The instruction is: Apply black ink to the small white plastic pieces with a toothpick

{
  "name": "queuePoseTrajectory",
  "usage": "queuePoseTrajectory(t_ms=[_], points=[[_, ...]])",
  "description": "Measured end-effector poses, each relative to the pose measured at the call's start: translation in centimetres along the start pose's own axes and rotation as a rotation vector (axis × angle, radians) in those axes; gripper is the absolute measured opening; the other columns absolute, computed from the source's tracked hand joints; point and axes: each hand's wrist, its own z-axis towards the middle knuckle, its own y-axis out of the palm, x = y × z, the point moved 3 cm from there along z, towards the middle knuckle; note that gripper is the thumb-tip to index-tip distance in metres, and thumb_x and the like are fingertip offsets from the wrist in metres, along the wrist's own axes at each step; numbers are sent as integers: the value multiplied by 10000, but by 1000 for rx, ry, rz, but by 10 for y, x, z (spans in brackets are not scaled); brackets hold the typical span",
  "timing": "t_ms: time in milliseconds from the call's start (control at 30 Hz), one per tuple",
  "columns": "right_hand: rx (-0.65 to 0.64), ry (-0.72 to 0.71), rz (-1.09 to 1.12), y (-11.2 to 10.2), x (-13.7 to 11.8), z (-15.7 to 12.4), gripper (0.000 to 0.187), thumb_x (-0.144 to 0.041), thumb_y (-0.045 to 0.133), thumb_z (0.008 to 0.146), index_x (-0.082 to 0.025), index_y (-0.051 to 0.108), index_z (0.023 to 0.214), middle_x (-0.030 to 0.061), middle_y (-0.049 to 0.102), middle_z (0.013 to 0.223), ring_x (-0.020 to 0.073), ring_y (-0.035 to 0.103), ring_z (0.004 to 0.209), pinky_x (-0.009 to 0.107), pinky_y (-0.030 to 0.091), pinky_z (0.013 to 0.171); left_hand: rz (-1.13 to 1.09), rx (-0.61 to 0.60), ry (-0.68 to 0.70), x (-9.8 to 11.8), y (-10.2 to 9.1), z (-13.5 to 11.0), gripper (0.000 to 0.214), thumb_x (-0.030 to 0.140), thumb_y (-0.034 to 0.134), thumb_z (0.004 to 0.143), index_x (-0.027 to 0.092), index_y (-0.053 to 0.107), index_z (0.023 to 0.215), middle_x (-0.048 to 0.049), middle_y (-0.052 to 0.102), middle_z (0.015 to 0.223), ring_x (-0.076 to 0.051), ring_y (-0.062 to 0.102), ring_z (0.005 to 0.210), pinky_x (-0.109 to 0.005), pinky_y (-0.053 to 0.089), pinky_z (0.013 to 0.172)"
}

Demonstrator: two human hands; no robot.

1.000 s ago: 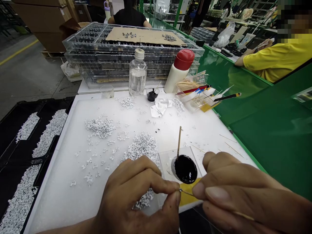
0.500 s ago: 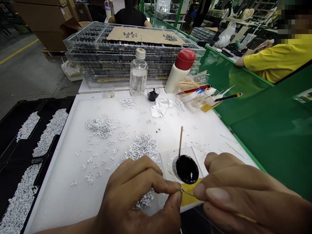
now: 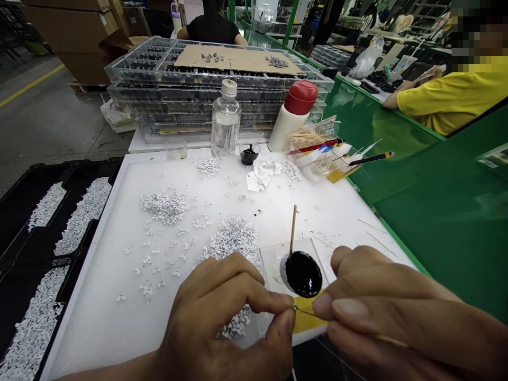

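My left hand (image 3: pixel 226 317) pinches a tiny white part (image 3: pixel 294 307) between thumb and forefinger at the bottom centre. My right hand (image 3: pixel 397 317) is closed on a thin wooden stick (image 3: pixel 307 312) whose tip touches that part. Just beyond the fingertips sits a small dish of black paint (image 3: pixel 304 273) on a clear plate (image 3: pixel 273 259), with another wooden stick (image 3: pixel 292 230) standing in it. A heap of small white parts (image 3: pixel 232 238) lies on the white board (image 3: pixel 119 317) right behind my left hand.
More white parts (image 3: pixel 163 203) are scattered over the board. A clear bottle (image 3: pixel 225 119), a red-capped bottle (image 3: pixel 293 114), a small black cup (image 3: pixel 248 153) and a box of sticks and brushes (image 3: pixel 317 151) stand at the back. Stacked clear trays (image 3: pixel 178 84) behind. A person in yellow (image 3: pixel 452 95) works at right.
Both hands have stayed almost in place; the stick tip and the pinched part shifted only slightly.
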Motion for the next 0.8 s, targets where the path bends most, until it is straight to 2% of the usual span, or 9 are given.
queuePoseTrajectory(t_ms=[267, 367, 467, 567, 633, 700, 800], points=[[31, 11, 27, 1, -1, -3, 208, -150, 716, 1176, -208, 783, 1364, 47, 857, 1091, 174, 794, 861, 313, 739, 745, -3, 14, 17, 0, 1, -2, 233, -2, 783, 854, 218, 731, 909, 87, 735, 755, -61, 654, 621, -181, 500, 537], [14, 15, 8, -1, -1, 0, 176, -215, 779, 1166, -216, 785, 1341, 43, 855, 1070, 173, 796, 836, 323, 744, 748, -1, 31, 39, 0, 2, -4, 222, 11, 779, 858, 221, 728, 908, 87, 725, 749, -65, 655, 624, -185, 489, 531], [2, 1, -11, 0, -1, -2, 222, -236, 850, 1118, -218, 792, 1332, 47, 851, 1025, 200, 799, 798, 355, 744, 694, 8, 24, 15, 0, 2, -5, 225, 9, 779, 872, 225, 733, 915, 88, 724, 756, -65, 669, 627, -190, 497, 540], [162, -40, -12, 4, -1, -9, 281, -210, 906, 1044, -253, 818, 1308, 44, 834, 941, 227, 771, 721, 396, 724, 620, 10, 17, -20, 2, 1, -6, 226, 6, 756, 893, 230, 726, 903, 82, 734, 776, -71, 694, 634, -206, 527, 564], [278, 3, 3, 7, 1, -15, 307, -255, 967, 985, -317, 836, 1256, 42, 833, 927, 253, 784, 728, 432, 725, 623, 7, 21, -29, 3, 1, -6, 225, 8, 747, 897, 232, 724, 899, 79, 735, 782, -73, 695, 634, -211, 528, 563], [308, 73, 18, 11, 3, -19, 327, -325, 1028, 930, -354, 840, 1197, 51, 840, 962, 289, 821, 800, 464, 737, 658, 15, 21, -21, 3, 0, -6, 218, 14, 748, 898, 231, 726, 902, 83, 729, 773, -65, 671, 617, -201, 508, 545], [313, 114, 21, 13, 3, -22, 353, -387, 1068, 882, -342, 835, 1143, 68, 835, 993, 312, 836, 871, 471, 742, 680, 54, 20, 15, 2, -1, -5, 203, 25, 747, 897, 226, 723, 897, 87, 724, 753, -54, 640, 596, -185, 473, 517]])
